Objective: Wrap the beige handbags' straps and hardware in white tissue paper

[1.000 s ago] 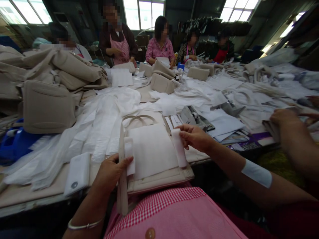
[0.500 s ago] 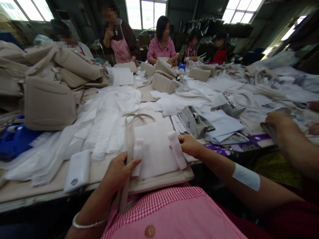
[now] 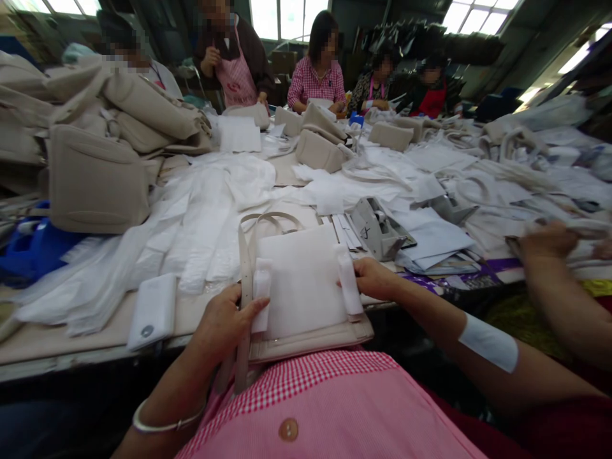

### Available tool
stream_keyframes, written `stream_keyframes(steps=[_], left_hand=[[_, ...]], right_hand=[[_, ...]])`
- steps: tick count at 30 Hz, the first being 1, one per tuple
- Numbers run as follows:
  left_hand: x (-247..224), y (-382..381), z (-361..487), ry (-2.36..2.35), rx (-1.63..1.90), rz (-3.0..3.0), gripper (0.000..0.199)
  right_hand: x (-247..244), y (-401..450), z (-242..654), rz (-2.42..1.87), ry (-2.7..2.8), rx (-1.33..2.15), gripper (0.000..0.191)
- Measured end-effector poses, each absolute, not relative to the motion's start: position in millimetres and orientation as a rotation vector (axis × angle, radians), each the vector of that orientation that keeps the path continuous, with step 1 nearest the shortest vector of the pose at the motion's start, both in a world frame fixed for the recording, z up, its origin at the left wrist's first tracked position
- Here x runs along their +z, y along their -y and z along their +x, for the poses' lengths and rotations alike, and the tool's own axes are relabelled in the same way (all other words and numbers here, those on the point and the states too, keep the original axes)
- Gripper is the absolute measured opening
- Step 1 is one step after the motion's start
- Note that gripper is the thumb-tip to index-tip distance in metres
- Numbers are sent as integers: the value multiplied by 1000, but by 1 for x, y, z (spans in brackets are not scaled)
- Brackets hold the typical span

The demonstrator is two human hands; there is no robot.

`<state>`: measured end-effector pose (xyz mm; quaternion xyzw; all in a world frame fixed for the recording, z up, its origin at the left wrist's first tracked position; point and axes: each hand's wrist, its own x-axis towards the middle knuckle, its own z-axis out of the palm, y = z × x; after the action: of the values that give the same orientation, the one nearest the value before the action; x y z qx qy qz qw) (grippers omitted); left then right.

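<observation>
A beige handbag rests at the table's front edge against my apron, a white foam sheet covering most of its upper face. My left hand grips the bag's left side, thumb on top of a white foam strip and beside the beige strap. At the opposite side, my right hand is closed on a second foam strip, which lies along the bag's right edge. Some of the right fingers are hidden behind that strip.
A tape dispenser stands beyond my right hand, near stacked white papers. Plastic bags and a white box-like object lie left. Beige bags pile up behind a blue dispenser. A co-worker's hand works at right.
The right foam strip has gone from slanting across the bag to lying more upright along its right edge. My left hand keeps its hold. The camera view has tipped slightly.
</observation>
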<state>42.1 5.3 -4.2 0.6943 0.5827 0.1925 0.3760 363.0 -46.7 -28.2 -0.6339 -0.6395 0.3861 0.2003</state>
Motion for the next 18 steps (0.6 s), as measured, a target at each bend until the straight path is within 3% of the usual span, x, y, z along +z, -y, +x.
stream_keyframes(steps=[10,15,18], left_hand=[[-12,-4,31,-1530,635,1836,29],[4,6,28,-1465,597,1649,24],[10,8,30,-1388,609,1539,24]], right_hand=[[12,39,378,-1831,2443,1055,19],[34,33,375,-1928,2161,565,20],[36,30,337,-1669,1896,891,23]])
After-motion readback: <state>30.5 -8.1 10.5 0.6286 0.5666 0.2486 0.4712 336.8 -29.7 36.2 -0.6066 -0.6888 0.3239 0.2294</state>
